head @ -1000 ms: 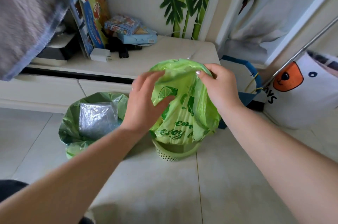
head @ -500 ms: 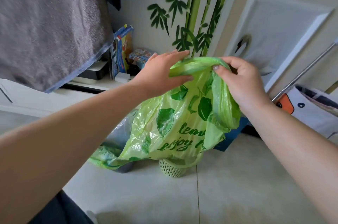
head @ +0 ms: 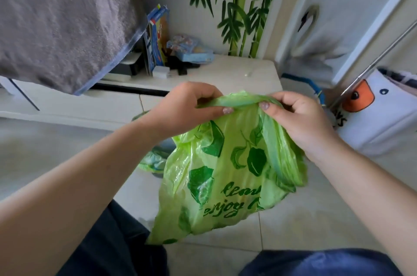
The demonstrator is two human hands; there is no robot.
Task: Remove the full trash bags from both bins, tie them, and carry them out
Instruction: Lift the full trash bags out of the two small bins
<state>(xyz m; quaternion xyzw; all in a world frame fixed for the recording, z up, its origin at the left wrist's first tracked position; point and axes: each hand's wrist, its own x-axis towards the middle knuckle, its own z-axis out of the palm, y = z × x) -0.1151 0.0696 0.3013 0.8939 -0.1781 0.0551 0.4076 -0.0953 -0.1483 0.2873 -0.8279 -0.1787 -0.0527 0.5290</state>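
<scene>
Bag (head: 225,174): lifted out, untied.
Left hand (head: 187,106): pinches bag's top edge.
Right hand (head: 295,115): pinches same edge.
Left: tying, second bag (head: 153,160) behind, carrying out.

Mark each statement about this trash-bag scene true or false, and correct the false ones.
1. Both hands pinch the top edge of the green bag. True: left hand and right hand grip it.
2. The bag's top is tied in a knot. False: no knot shows; the rim is only bunched between the hands.
3. The bag bears printed leaves and lettering. True.
4. A grey towel hangs at upper left. True.
5. The bag sits inside a bin. False: it hangs from the hands above the floor.
</scene>
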